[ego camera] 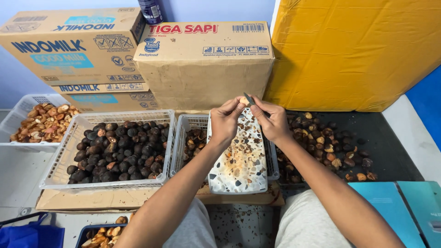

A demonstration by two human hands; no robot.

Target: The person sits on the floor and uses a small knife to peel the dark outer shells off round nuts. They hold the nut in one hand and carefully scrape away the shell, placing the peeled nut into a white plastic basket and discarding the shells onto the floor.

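Over the speckled tray (239, 174), the left hand (225, 121) pinches a pale nut (244, 100) in closed fingers while the right hand (274, 121) grips a small blade (249, 98) against it; best shave shallowly, away from the thumb.

Blue basket (92, 228) cut off by bottom edge

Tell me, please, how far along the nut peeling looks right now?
Done: peeled pale nuts fill the far-left basket, and shell bits litter the speckled board. In hand: the left hand holds one nut while the right hand works a knife on it. Left: a basket of dark nuts and a loose pile.
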